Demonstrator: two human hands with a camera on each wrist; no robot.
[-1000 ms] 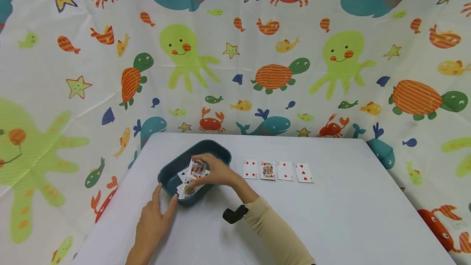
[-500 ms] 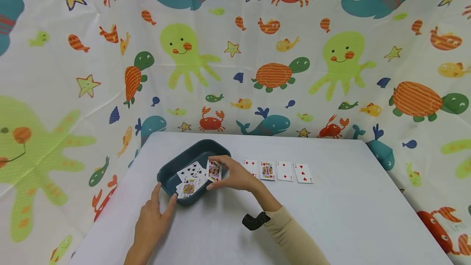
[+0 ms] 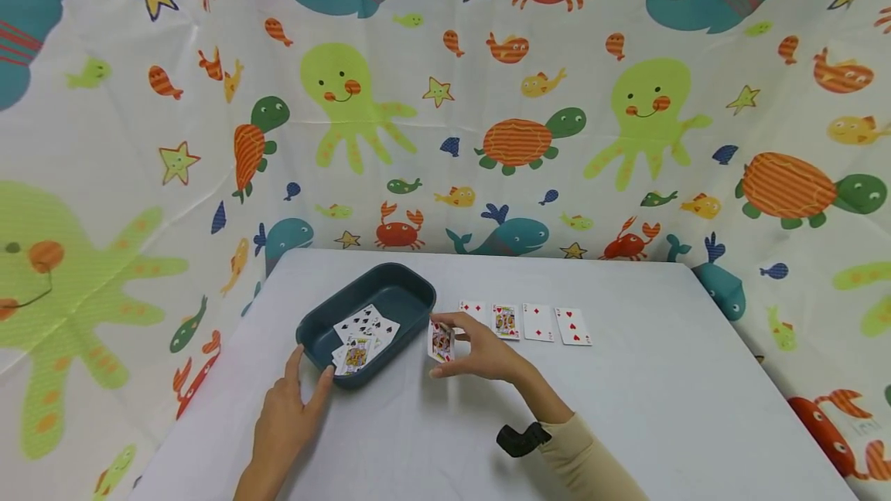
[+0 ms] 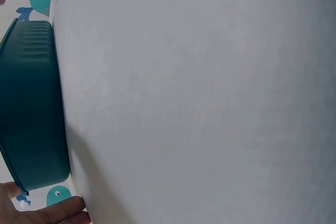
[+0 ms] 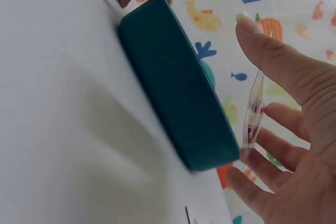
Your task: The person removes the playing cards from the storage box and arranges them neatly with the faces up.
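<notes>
My right hand (image 3: 490,356) pinches a red-suited face playing card (image 3: 441,342) between thumb and fingers, in the air just right of a dark teal plastic tub (image 3: 404,301). The right wrist view shows this card (image 5: 254,109) nearly edge-on between the thumb and fingers. At the tub's near-left corner, my left hand (image 3: 284,417) rests with thumb and index finger spread against the rim. Several black-suited cards (image 3: 365,331) lie face up and overlapping in the tub, with a face card (image 3: 356,356) nearest the left hand.
Right of the tub, several red-suited cards lie face up in a row on the white table (image 3: 647,377), including a king of hearts (image 3: 506,322) and a three of hearts (image 3: 574,327). The right hand partly covers the leftmost card (image 3: 473,308). A sea-animal curtain (image 3: 445,99) hangs behind.
My right hand has lifted the face card out of the tub and carried it rightward past the rim. The left hand and the row of cards stay in place.
</notes>
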